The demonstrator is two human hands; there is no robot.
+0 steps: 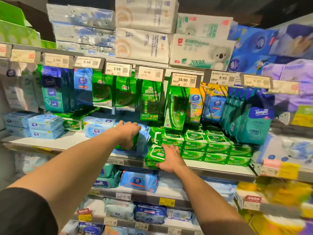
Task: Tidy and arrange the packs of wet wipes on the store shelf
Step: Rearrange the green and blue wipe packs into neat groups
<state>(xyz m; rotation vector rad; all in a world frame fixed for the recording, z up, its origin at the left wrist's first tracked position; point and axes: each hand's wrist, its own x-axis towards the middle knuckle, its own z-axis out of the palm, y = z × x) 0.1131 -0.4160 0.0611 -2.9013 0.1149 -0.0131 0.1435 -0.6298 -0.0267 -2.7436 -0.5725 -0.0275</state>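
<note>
My left hand reaches onto the middle shelf and grips a green wipes pack that lies against a blue pack. My right hand rests palm-down on a stack of green wet wipe packs at the shelf's front edge, fingers spread over the top pack and thumb at the stack's front. To the right, more green packs sit in stacked rows. Light blue packs lie at the left of the shelf.
Hanging packs of wipes and tissues fill the space above the shelf, under price tags. Large tissue bundles sit on the top shelf. Lower shelves hold blue wipe packs. A bare strip of shelf lies at the front left.
</note>
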